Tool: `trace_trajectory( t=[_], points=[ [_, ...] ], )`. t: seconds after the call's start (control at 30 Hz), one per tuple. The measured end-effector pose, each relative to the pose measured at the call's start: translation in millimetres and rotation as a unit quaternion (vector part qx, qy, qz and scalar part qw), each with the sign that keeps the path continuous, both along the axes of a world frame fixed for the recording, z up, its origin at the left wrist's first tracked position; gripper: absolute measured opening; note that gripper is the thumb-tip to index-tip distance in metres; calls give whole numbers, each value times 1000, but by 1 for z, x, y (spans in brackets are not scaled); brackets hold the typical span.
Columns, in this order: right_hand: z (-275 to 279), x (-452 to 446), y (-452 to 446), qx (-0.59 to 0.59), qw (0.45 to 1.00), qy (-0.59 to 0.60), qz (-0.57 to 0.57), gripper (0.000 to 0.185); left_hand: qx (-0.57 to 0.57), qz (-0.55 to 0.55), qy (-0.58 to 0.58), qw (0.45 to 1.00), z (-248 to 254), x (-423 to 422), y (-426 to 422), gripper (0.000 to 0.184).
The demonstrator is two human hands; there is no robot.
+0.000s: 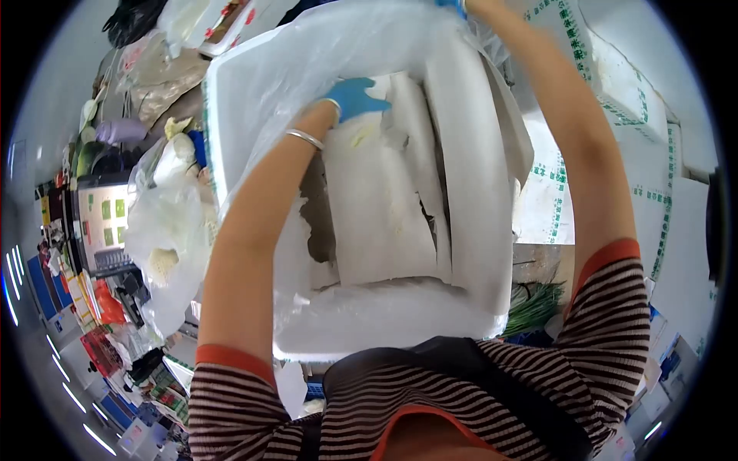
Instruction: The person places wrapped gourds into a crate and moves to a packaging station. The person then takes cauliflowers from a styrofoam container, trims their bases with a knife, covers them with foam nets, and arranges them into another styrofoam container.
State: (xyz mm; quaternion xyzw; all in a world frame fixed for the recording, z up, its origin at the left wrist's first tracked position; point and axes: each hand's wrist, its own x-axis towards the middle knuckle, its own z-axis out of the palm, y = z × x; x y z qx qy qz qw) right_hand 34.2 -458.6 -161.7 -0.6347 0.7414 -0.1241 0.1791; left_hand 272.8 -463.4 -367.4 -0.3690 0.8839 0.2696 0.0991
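Observation:
In front of me stands a white foam box (392, 338) lined with clear plastic film (300, 54). Torn white paper (377, 207) lies inside it, beside a long upright fold of the same pale material (469, 169). My left hand (357, 100), in a blue glove, reaches into the box's far part. Its thumb lies over the paper and its fingers are partly covered by it, so it appears closed on the sheet. My right hand (452, 6), also blue-gloved, is at the top edge of the view beyond the box's far right; its fingers are cut off.
Clear plastic bags (165, 238) and a scale with a display (105, 219) stand to the left. White foam boxes with green print (630, 92) are stacked at the right. A bunch of thin green stalks (534, 307) lies near the box's front right corner.

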Motion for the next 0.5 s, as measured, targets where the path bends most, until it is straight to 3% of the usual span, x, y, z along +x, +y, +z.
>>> trace_trajectory(
  t=[0.07,0.1,0.17,0.27,0.3,0.37,0.43,0.47,0.5],
  points=[
    [-59,-3,12,-210,961,132,118,54,-93,13,33,995,-35,-25,19,92],
    [-64,12,22,-145,967,189,94,53,-101,45,-9,994,-41,-37,24,92],
    [-67,36,36,-153,972,173,47,46,-120,103,-93,983,-42,-56,31,92],
    [-74,35,31,-207,967,143,34,35,-161,73,-114,978,-24,-59,48,78],
    [-72,34,28,-198,969,142,35,34,-292,44,-13,955,-36,-46,66,39],
    [-69,35,28,-181,977,106,33,32,-299,-60,4,952,-43,-27,105,11],
    [-65,35,32,-175,978,109,39,32,-247,-144,114,951,-53,0,163,7],
    [-64,35,34,-172,978,111,42,32,-280,-203,18,938,-41,11,196,10],
    [-67,34,33,-189,974,112,48,32,-157,-232,14,960,-28,24,218,12]
  ],
)
